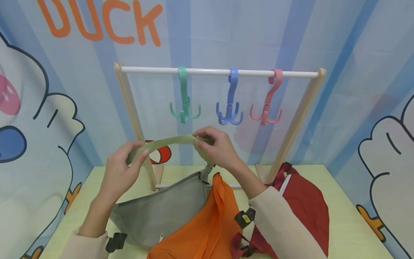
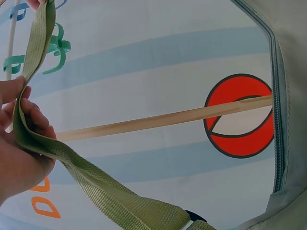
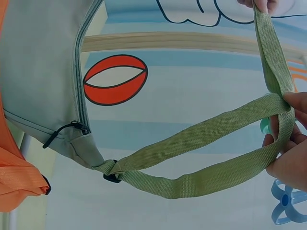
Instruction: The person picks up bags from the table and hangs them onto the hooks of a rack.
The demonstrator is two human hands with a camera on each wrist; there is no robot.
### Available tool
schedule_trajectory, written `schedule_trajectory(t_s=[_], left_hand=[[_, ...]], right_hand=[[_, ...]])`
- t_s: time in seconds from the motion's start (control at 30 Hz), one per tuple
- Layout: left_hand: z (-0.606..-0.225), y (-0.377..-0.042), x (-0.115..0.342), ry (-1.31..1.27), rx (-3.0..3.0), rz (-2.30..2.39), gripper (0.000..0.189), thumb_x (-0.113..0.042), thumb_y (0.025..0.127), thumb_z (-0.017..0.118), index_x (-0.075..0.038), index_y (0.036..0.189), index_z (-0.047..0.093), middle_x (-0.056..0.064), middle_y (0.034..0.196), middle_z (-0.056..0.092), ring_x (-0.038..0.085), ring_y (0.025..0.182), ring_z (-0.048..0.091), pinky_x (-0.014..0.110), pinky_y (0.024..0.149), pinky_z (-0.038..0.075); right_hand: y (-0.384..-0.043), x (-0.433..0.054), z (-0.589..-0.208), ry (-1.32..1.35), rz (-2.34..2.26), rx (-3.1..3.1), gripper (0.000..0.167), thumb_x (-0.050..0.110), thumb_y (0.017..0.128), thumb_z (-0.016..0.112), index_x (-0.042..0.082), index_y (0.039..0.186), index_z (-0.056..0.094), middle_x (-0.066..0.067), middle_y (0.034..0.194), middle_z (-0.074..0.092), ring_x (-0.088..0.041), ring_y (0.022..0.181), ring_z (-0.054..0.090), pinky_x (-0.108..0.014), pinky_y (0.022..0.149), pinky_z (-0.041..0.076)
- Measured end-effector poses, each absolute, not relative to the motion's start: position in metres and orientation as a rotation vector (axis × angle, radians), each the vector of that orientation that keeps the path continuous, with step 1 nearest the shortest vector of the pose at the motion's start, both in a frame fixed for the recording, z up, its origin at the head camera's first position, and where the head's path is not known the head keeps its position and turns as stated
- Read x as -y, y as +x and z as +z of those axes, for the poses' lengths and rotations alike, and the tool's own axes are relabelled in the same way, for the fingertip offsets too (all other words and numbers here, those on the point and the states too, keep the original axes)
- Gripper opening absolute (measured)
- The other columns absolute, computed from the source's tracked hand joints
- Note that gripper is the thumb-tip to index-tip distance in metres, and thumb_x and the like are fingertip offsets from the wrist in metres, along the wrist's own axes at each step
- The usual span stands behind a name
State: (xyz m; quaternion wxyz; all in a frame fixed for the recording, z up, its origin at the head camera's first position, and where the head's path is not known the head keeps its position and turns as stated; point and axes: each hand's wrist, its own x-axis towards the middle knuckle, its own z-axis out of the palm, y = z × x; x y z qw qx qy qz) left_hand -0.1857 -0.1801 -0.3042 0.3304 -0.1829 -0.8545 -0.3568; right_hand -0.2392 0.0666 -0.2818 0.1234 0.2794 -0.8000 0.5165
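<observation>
A grey zippered bag (image 1: 165,210) with a green webbing strap (image 1: 168,142) is below my two hands, its zipper edge slanting up to the right. With thumb and fingers, my left hand (image 1: 118,171) pinches the strap at its left part. My right hand (image 1: 216,145) grips it farther right, so the strap arches between them. In the right wrist view the strap (image 3: 192,132) forms a doubled loop from a black buckle (image 3: 112,178) at the bag's corner to my right fingers. An orange bag (image 1: 207,223) overlaps the grey bag's lower right side.
Behind stands a wooden rack with a white rail (image 1: 207,72). From the rail hang a green hook (image 1: 183,93), a blue hook (image 1: 231,97) and a pink hook (image 1: 268,97). A red bag (image 1: 307,205) lies at the right of the table (image 1: 326,176), partly behind my right sleeve.
</observation>
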Motion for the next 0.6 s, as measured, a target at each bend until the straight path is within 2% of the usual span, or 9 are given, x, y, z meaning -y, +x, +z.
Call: schedule_trajectory(t_s=[0.33,0.6], left_hand=[[-0.294,-0.186,0.175,-0.478,2.222,-0.952,0.018,-0.012,0.087,0.061,0.000,0.102,0.061,0.010,0.085,0.060,0.017,0.068,0.048,0.035,0.058,0.039],[-0.287,-0.186,0.172,-0.511,2.196,-0.947,0.017,-0.007,0.085,0.063,0.000,0.100,0.061,0.009,0.081,0.059,0.017,0.063,0.048,0.033,0.057,0.038]], right_hand=[[-0.239,-0.068,-0.274,0.798,1.527,2.300,0.016,0.003,0.084,0.062,0.000,0.100,0.065,-0.010,0.087,0.062,-0.018,0.075,0.056,-0.027,0.068,0.046],[-0.236,-0.071,-0.270,0.819,1.586,2.254,0.018,0.001,0.084,0.062,-0.003,0.101,0.063,-0.013,0.086,0.062,-0.018,0.072,0.057,-0.027,0.066,0.048]])
